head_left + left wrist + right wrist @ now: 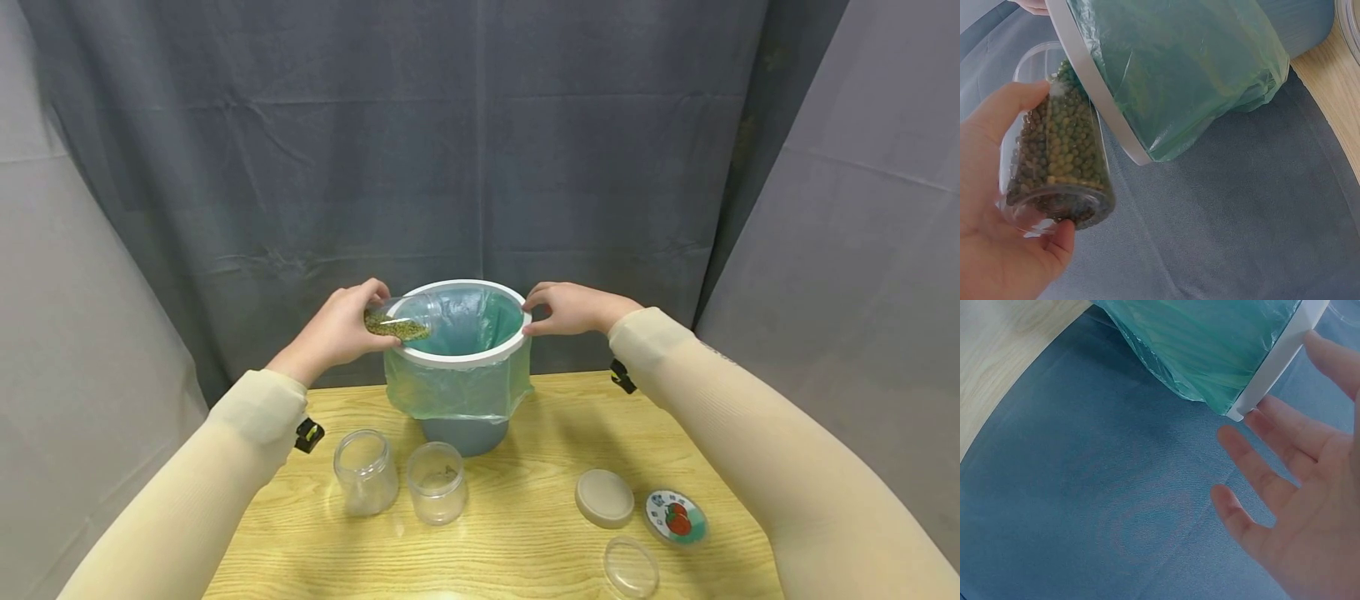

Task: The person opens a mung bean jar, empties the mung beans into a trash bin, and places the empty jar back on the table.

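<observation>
A clear plastic jar (pixel 1060 150) holding green mung beans (pixel 397 327) lies tilted over the left rim of a trash can, its mouth toward the inside. My left hand (pixel 348 321) grips it round the base, the thumb on one side and fingers on the other. A translucent green bag (pixel 457 392) lines the trash can (pixel 465 437) and folds down outside, under a white rim ring (pixel 465 361). At the right of that ring, my right hand (pixel 573 308) holds the edge with thumb and front fingers, while the other fingers (pixel 1241 515) spread away from it.
Two clear lidless jars (pixel 366 479) (pixel 437 492) stand in front of the can on the wooden table (pixel 525 542). To the right lie a beige lid (pixel 604 498), a tomato-print lid (pixel 677 517) and a clear disc (pixel 631 567). Grey curtains (pixel 480 150) hang behind and beside.
</observation>
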Demonstrator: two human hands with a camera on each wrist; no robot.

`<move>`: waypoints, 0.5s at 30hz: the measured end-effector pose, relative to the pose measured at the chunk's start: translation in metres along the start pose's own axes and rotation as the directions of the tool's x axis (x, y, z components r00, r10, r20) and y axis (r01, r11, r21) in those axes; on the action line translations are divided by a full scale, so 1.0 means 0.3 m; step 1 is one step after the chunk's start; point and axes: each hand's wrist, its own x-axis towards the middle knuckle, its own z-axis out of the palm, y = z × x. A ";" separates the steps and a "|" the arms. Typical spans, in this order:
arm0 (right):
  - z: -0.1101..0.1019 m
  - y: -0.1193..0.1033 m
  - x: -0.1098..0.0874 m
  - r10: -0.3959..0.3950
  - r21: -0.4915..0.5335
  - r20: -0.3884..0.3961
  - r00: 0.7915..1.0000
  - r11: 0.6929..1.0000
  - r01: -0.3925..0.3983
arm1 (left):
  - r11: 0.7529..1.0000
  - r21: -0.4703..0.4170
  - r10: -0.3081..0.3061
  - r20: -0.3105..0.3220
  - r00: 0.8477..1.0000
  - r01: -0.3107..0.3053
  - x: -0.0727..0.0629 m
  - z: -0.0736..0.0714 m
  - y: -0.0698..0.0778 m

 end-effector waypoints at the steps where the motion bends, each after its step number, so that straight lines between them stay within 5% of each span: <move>1: 0.000 -0.001 -0.001 0.001 0.002 0.001 1.000 1.000 -0.001 | 1.000 0.002 0.002 0.000 1.000 -0.002 0.000 0.001 0.000; 15: 0.006 -0.001 0.002 -0.004 0.011 -0.007 1.000 1.000 0.004 | 1.000 0.021 0.010 -0.006 1.000 -0.010 -0.002 -0.002 -0.003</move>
